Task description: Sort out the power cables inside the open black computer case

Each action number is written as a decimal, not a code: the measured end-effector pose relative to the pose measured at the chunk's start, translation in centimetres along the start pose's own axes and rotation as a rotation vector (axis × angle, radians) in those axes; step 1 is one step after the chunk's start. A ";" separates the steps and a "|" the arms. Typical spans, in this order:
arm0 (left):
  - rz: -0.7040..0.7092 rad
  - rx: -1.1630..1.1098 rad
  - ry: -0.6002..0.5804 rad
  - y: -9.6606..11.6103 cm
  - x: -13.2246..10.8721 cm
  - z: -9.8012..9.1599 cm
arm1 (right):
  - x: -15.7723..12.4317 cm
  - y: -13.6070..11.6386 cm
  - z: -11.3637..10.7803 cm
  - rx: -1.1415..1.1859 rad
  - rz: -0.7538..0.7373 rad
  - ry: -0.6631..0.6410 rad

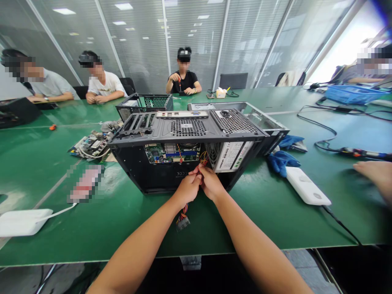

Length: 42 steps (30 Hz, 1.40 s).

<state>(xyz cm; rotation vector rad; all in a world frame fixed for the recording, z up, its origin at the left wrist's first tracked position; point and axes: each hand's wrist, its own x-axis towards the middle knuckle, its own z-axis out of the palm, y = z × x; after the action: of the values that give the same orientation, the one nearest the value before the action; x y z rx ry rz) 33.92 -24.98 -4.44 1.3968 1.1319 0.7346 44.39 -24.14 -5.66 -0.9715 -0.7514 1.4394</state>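
Note:
A black computer case (131,163) stands on the green table, its open side facing me. Inside it show a green circuit board (159,154) and, at the right, a power supply (234,155) with a white label. My left hand (189,188) and my right hand (210,182) meet in front of the opening, fingers closed on the coloured cable bundle (203,157) that comes from the power supply. Below my left hand hangs a wide black connector (183,223) on the same kind of wires. The fingertips partly hide the piece of cable between them.
Behind the case are two more open cases (143,102). Loose boards (92,145) lie left, near a phone (87,183) and a white power bank (24,222). At right are blue gloves (280,162), a white power strip (306,185), a screwdriver (364,153) and another person's hand (375,173). Several people sit around.

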 end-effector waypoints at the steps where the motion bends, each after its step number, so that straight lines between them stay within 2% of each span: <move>1: 0.065 0.096 0.035 0.0 0.1 0.0 | 0.0 0.1 0.0 0.008 0.001 0.002; 4: 0.191 0.322 0.125 -0.1 0.1 0.0 | 0.1 0.2 0.0 0.026 0.006 -0.002; 9: 0.219 0.405 0.161 0.0 -0.1 0.0 | 0.1 0.2 0.0 0.030 0.007 -0.009; 12: 0.147 0.265 0.096 0.3 -0.2 0.1 | 0.1 0.0 -0.1 0.019 0.001 -0.012; 16: -0.122 -0.152 -0.050 1.3 -0.8 0.1 | 0.0 -0.1 -0.1 0.023 0.001 -0.012; 18: -0.199 -0.282 -0.092 1.8 -1.2 0.1 | 0.0 -0.2 0.0 0.043 0.002 -0.017; 24: -0.217 -0.389 -0.170 2.1 -1.4 -0.1 | -0.1 -0.1 -0.1 0.050 0.026 -0.024; 27: -0.168 -0.275 -0.138 1.2 -0.9 -0.2 | -0.1 -0.1 -0.2 0.043 0.025 -0.034; 29: -0.044 -0.049 -0.033 0.5 -0.5 -0.1 | 0.0 -0.1 -0.2 0.030 0.020 -0.035; 33: 0.202 0.430 0.072 -0.1 0.0 -0.2 | 0.0 -0.1 -0.1 0.057 0.025 -0.023; 35: 0.245 0.557 0.111 -0.1 0.0 -0.2 | 0.0 0.0 -0.1 0.088 0.032 -0.021; 37: 0.256 0.584 0.132 0.1 -0.1 -0.1 | 0.0 0.0 -0.1 0.100 0.033 -0.026; 39: 0.214 0.478 0.106 0.2 -0.2 -0.1 | 0.0 0.0 -0.1 0.090 0.025 -0.030; 42: -0.005 0.075 -0.014 0.8 -0.5 -0.1 | 0.0 -0.1 -0.1 0.077 0.012 -0.027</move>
<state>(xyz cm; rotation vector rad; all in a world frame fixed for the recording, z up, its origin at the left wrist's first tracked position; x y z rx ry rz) 33.80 -25.31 -3.56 1.4591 1.1618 0.6846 44.50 -24.13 -5.62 -0.9006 -0.7056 1.4831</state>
